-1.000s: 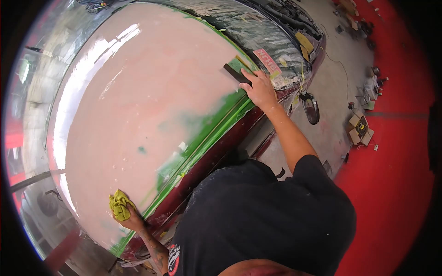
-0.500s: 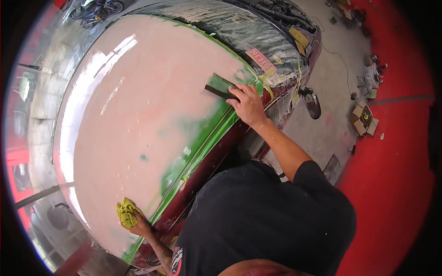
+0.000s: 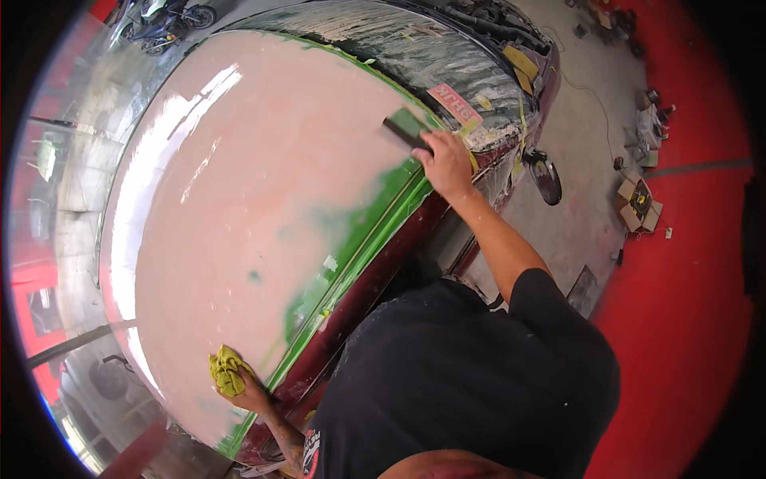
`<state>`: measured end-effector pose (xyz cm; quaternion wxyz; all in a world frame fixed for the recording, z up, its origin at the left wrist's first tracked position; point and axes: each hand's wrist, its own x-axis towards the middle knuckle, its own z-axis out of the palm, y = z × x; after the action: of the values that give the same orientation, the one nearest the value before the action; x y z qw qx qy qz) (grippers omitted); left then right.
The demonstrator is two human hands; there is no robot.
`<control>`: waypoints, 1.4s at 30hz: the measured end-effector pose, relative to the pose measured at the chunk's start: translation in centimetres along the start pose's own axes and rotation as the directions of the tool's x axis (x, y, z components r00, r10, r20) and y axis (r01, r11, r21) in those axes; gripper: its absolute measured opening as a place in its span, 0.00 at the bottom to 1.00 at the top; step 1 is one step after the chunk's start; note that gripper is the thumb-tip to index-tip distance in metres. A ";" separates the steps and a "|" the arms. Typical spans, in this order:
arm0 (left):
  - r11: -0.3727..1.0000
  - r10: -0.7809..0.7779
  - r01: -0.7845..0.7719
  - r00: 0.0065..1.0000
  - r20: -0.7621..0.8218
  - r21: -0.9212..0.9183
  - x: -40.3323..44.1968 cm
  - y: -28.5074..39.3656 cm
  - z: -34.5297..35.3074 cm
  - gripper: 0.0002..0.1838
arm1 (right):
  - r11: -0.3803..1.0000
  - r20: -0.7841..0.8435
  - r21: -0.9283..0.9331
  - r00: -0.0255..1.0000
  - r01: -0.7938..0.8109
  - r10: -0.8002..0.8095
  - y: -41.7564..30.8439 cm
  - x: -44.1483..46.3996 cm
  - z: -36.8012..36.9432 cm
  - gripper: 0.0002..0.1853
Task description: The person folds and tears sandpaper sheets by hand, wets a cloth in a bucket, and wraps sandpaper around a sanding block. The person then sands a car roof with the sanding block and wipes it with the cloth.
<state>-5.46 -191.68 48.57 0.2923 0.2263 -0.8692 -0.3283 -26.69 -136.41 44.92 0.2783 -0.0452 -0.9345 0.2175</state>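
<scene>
My right hand (image 3: 448, 164) is closed around the end of a green and dark sanding block (image 3: 408, 126). The block rests flat on the car's pinkish, smooth roof (image 3: 215, 215), near its corner by the windshield. Along the near side of the roof runs a strip of green (image 3: 351, 235) beside the dark red door frame. Lower left, my left hand (image 3: 249, 393) grips a crumpled yellow-green cloth (image 3: 230, 371) against the roof surface. Part of its fingers is hidden by the cloth.
A smeared windshield (image 3: 399, 44) with a pink sticker (image 3: 456, 104) lies past the roof. The side mirror (image 3: 544, 177) juts out at right. On the floor stand an open cardboard box (image 3: 641, 206) and other items. A motorcycle (image 3: 167, 28) is at the far upper left.
My right hand and the sanding block have slid up and to the right, closer to the windshield edge. The left hand with the cloth stays almost in place; the view has shifted slightly.
</scene>
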 end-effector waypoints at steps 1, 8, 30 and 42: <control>1.000 -0.002 0.002 1.000 -0.003 -0.007 -0.1 0.0 0.3 0.24 | 0.998 0.033 0.039 0.998 0.055 -0.056 -1.3 -1.0 -0.6 0.18; 1.000 0.024 -0.024 1.000 0.018 0.008 0.1 -0.9 -0.5 0.25 | 0.999 0.066 -0.017 0.997 -0.047 0.049 0.7 0.1 -0.3 0.21; 0.999 -0.032 0.032 0.999 0.033 0.002 0.1 -0.7 -0.2 0.23 | 0.995 0.144 -0.090 0.988 -0.040 0.053 1.6 0.3 -1.3 0.17; 0.996 -0.072 0.070 0.997 0.028 0.050 -0.1 -1.3 -0.8 0.23 | 0.977 0.135 -0.212 0.991 0.015 0.014 2.6 2.1 0.6 0.18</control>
<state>-4.58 -192.86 48.13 0.2617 0.2593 -0.8727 -0.3204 -28.89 -133.84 44.38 0.2075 -0.0596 -0.9692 0.1189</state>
